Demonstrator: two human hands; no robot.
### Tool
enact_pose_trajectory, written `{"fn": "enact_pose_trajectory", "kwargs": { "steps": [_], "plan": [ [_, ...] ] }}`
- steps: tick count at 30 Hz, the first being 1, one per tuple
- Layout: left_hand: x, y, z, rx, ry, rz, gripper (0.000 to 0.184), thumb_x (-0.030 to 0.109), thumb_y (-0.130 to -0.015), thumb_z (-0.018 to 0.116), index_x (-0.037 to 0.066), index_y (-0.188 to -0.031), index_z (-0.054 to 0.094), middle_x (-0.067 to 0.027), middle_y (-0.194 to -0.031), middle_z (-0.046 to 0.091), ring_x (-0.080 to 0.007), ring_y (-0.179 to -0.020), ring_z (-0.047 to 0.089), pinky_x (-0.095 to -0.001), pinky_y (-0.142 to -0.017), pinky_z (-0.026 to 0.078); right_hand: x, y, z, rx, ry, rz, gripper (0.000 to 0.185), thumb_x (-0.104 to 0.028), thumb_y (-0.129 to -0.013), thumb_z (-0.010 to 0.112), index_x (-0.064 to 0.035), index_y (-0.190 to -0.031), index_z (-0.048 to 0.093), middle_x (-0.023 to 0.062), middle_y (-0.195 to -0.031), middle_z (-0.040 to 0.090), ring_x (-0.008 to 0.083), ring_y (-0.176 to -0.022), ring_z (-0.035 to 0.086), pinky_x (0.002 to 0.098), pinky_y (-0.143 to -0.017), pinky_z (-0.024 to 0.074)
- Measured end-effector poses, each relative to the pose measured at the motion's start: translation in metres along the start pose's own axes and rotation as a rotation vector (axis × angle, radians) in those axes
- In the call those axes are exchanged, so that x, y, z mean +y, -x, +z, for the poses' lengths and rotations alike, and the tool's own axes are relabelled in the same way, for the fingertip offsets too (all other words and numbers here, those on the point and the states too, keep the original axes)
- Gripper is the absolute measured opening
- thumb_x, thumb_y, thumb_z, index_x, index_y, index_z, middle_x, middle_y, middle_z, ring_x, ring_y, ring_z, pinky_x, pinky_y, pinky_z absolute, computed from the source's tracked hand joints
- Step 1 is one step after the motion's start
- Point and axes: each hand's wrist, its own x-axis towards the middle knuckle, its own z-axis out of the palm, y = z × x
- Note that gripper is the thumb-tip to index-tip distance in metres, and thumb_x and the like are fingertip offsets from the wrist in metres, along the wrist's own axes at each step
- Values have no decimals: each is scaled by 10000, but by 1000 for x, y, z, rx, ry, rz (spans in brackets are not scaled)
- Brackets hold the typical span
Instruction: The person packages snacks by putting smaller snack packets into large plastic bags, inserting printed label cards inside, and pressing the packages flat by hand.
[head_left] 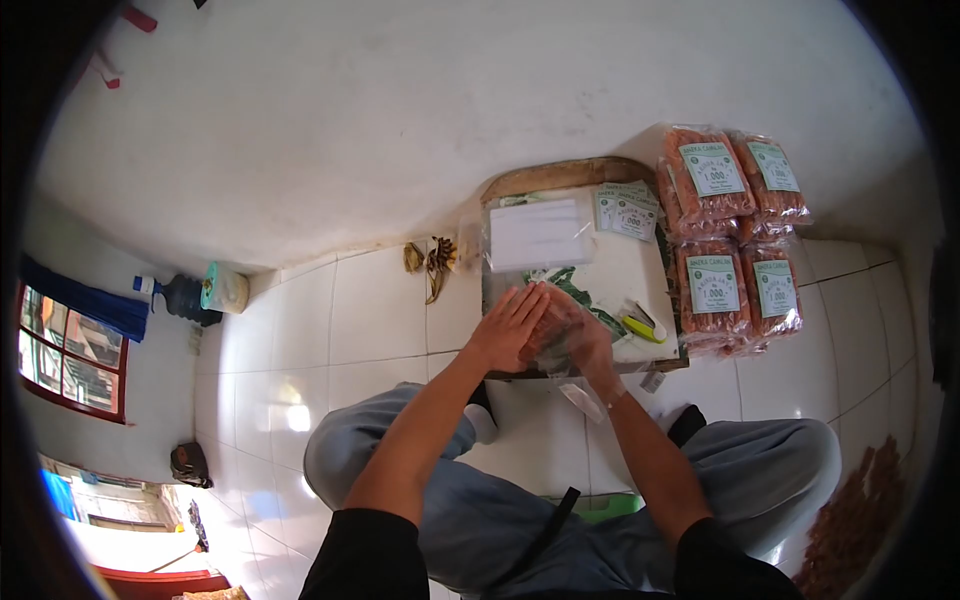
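- At the centre of the dial, over the near edge of the bench (573,176), a clear bag with reddish-orange contents (545,335) is between the person's two hands.
- The left hand (502,332) lies along its left side, fingers open, nearly straight and close together; I'd say that spreads the pressure and steadies the soft bag.
- The right hand (590,345) is against the other side with bent fingers, too blurred for me to tell whether they pinch the plastic. Between them, the two hands probably stop the bag slumping.
- Loose clear plastic (582,400) hangs toward five o'clock, below the right hand, where it could snag on the bench edge.
- At three o'clock, a green stapler (645,326) lies on the bench, near the right hand, which seems handy for a short reach.
- White sheets (540,236) lie at twelve and printed labels (634,216) at one, likely set back to leave the near side for the hands.
- Labelled packs (714,284) are piled beside the bench at two o'clock, hemming in that side.
- Dark, dried-looking scraps (438,262) lie on the floor at ten; the person's knees, at eight and four, narrow the space around the bench.
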Motion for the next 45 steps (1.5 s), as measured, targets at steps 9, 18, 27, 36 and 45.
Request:
{"fn": "enact_pose_trajectory", "kwargs": {
  "steps": [9, 18, 27, 36, 45],
  "plan": [
    [1, -2, 4, 11, 35, -33, 1096, 346, -602, 753, -23, -1488, 223, -161, -1563, 229, -266, -1460, 206, -420, -1195, 152, -72, -6, -7, 16, 180, 99, 198, -120, -912, 521, -40, -1052, 637, 230, -936, 664, 419, -906, 631, 434, -766, 504],
    [-1, 1, 10, 49, -35, -63, 1112, 336, -596, 745, -13, -1499, 197, -154, -1576, 208, -260, -1464, 202, -416, -1193, 144, -83, 26, -21, 107, 304, -105, 223, -225, -934, 588, -55, -1059, 658, 194, -763, 660, 355, -658, 651, 390, -606, 509],
    [-2, -2, 7, -49, -9, -45, 1142, 343, -603, 766, -3, -1508, 161, -154, -1583, 180, -255, -1464, 195, -413, -1198, 119, -74, 12, -17, 83, 403, -202, 286, -247, -947, 571, -3, -834, 668, 239, -704, 618, 417, -679, 622, 439, -596, 483],
    [-5, -1, 1, -5, 27, -30, 1121, 358, -599, 759, -15, -1497, 202, -160, -1561, 238, -262, -1454, 221, -423, -1195, 141, -94, 8, -6, 90, 447, 155, 415, -348, -964, 520, 22, -879, 686, 269, -820, 651, 441, -839, 635, 468, -744, 491],
    [-11, -6, -2, -12, -51, -30, 1089, 380, -625, 739, -17, -1494, 216, -159, -1550, 272, -252, -1454, 227, -432, -1193, 135, -73, 39, -6, 114, 225, -153, 328, -206, -995, 513, 25, -1214, 593, 147, -815, 622, 252, -684, 572, 342, -663, 470]
  ]
}}
